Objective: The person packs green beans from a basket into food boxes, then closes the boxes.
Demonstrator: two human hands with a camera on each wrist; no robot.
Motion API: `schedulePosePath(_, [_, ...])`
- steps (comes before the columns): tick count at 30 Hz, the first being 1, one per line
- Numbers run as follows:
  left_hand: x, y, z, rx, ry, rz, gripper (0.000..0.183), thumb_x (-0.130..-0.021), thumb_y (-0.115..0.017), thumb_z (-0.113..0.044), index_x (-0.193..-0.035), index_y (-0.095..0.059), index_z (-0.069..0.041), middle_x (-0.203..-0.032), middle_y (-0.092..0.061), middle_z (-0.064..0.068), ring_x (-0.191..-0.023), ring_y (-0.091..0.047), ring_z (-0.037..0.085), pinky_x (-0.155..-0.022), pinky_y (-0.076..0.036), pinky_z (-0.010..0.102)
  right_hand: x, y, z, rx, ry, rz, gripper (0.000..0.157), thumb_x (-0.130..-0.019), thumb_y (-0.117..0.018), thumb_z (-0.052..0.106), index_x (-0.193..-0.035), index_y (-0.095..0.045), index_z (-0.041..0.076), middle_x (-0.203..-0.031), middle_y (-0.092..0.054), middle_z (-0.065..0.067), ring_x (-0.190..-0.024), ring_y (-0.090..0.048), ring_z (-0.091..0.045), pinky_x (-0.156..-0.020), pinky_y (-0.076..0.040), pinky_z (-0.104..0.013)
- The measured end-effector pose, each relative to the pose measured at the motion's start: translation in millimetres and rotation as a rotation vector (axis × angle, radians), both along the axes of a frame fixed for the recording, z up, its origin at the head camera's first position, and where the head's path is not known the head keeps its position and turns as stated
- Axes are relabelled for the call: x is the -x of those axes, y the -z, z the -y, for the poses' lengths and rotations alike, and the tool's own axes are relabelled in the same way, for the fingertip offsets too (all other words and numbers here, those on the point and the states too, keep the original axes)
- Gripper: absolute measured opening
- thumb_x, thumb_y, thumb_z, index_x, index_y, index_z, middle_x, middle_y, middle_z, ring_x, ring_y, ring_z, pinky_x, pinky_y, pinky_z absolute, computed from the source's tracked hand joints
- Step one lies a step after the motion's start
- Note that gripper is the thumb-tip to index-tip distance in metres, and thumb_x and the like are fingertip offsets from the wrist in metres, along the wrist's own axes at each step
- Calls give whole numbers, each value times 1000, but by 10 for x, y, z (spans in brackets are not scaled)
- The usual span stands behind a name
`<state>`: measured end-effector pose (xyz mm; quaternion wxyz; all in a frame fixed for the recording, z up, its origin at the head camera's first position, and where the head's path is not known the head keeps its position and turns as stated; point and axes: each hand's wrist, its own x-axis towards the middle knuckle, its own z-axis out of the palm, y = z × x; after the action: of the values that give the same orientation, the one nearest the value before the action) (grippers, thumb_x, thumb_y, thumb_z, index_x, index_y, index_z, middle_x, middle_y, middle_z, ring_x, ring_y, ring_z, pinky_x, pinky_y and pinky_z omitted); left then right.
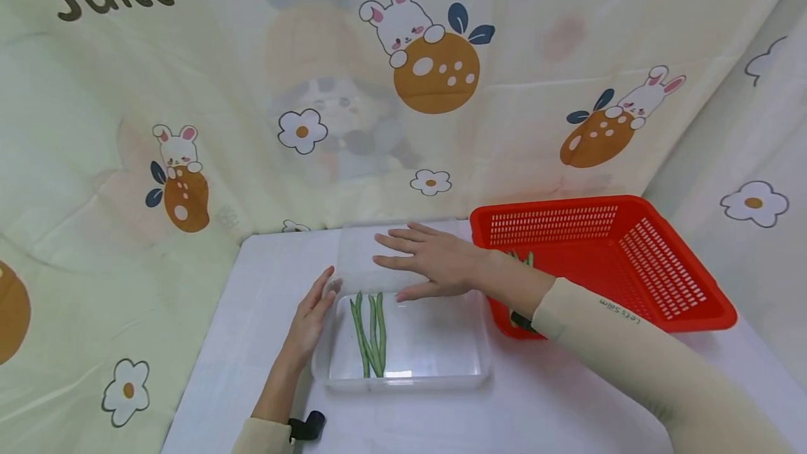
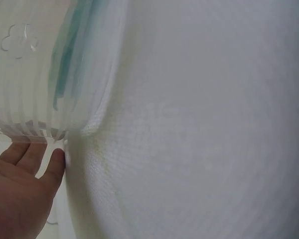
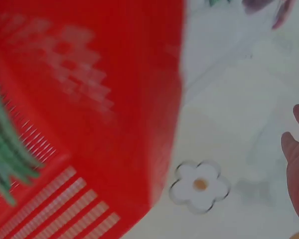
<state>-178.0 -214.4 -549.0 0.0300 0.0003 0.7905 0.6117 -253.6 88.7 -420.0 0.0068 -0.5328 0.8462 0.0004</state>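
Observation:
A clear plastic box lies on the white table with a few long green beans in its left part. Along its left side, near the far corner, rests my left hand, its fingers extended. The left wrist view shows this hand beside the box wall, thumb apart from the fingers. Spread wide, my right hand hovers over the box's far edge and holds nothing. Behind that edge is a clear panel, partly covered by the right hand.
A red slotted basket stands at the right, under my right forearm. More green beans lie in its left part, mostly hidden by the arm in the head view. A printed curtain hangs behind the table.

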Motion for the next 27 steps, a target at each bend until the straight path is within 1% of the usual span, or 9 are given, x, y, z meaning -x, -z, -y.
schedulePosePath(4, [0, 12, 17, -5, 9, 1, 53, -114, -41, -32, -165, -29, -27, -173, -24, 2, -161, -19, 30, -128, -12, 60, 91, 3, -282, 39, 56, 3, 73, -102, -47, 68, -164, -31, 34, -175, -20, 0, -160, -24, -27, -129, -24, -50])
schedulePosePath(7, [-2, 14, 30, -2, 7, 1, 53, -114, -40, -32, -165, -29, -28, -173, -24, 2, -162, -17, 30, -128, -11, 61, 161, 39, -511, 62, 124, 17, 72, -101, -51, 67, -163, -33, 36, -174, -22, 2, -159, -27, -27, -126, -31, -50])
schedulePosePath(9, [-3, 10, 33, -5, 5, 4, 53, -114, -40, -32, -165, -30, -29, -174, -24, 2, -163, -15, 29, -128, -11, 61, 196, 58, -663, 78, 176, 46, 72, -100, -55, 65, -162, -34, 36, -174, -24, 1, -159, -27, -28, -123, -36, -52])
schedulePosePath(13, [-3, 8, 29, -20, 3, 8, 53, -113, -41, -32, -165, -30, -29, -173, -26, 3, -162, -16, 29, -128, -11, 61, 256, 89, -936, 82, 274, 100, 74, -98, -60, 62, -162, -35, 36, -174, -25, -1, -158, -27, -29, -118, -43, -53])
schedulePosePath(17, [-1, 15, 21, -28, 1, 3, 52, -113, -42, -31, -164, -31, -30, -170, -33, 8, -161, -20, 29, -128, -12, 61, 315, 132, -1162, 65, 327, 108, 75, -95, -61, 66, -161, -40, 35, -172, -28, -2, -156, -30, -29, -109, -51, -52])
schedulePosePath(22, [-7, 18, 12, -25, 4, 9, 53, -113, -41, -33, -165, -30, -28, -170, -34, 8, -162, -19, 29, -128, -11, 61, 351, 196, -1338, 35, 390, 127, 78, -92, -64, 68, -159, -43, 34, -169, -35, -3, -154, -33, -30, -106, -53, -54])
schedulePosePath(27, [-10, 9, 6, -21, 5, 7, 54, -113, -41, -34, -165, -29, -27, -171, -32, 7, -162, -19, 30, -128, -12, 62, 367, 231, -1426, 13, 437, 144, 82, -89, -67, 69, -159, -44, 33, -166, -41, -5, -152, -37, -32, -103, -55, -56])
